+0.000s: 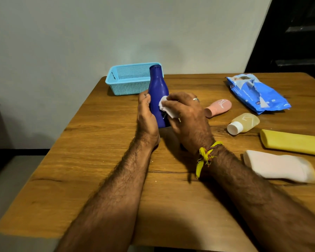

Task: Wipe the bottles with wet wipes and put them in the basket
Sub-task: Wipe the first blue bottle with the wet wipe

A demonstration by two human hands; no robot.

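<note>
We are wiping the first bottle. At eleven o'clock the basket (129,79) is waiting, seemingly empty. Our left hand (146,117) is gripping the blue bottle (157,95) upright at centre; our right hand (185,113) is pinching a wipe (166,109) against it. Next, we should be finishing and reaching to the basket. Four bottles are lying at three o'clock.

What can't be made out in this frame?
Head view:
- Blue bottle: base and label side, hidden by left hand and right hand.
- Wet wipe: mostly under right fingers.
- Basket floor: hidden by its wall.
- Yellow bottle: cut off right.
</note>
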